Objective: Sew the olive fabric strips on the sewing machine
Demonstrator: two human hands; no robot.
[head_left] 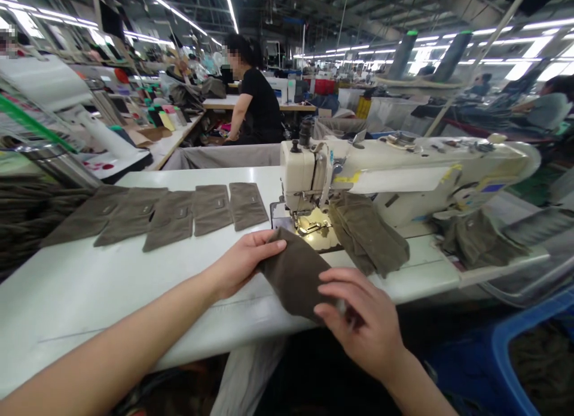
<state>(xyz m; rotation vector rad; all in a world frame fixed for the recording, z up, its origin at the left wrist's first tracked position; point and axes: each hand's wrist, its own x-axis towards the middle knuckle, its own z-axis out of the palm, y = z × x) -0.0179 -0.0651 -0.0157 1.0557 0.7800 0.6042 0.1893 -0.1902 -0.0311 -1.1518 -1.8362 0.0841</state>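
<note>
my left hand (244, 263) and right hand (359, 320) both hold a piece of brown cloth (293, 278) over the near edge of the worktop (81, 284), straight ahead of me at 12 o'clock. the left hand is narrow on the cloth's left side, with its fingers stretched along the top edge. the right hand is curled over the lower right side, its fingers (329, 284) bunched on the fabric.

the sewing machine (394, 171) stands at 1 o'clock, with its presser foot (310, 226) just beyond the cloth. a folded brown pile (368, 239) lies just beside the cloth, in front of the machine, and a second pile (478, 242) sits farther along at 2 o'clock. five brown flaps (179, 216) lie in a row at 11 o'clock, each with a small label. a dark stack of cloth (40, 219) is at 10 o'clock, and a blue bin (497, 356) is at 4 o'clock. well beyond the machine, a co-worker (260, 99) in a black top sits at another bench.
</note>
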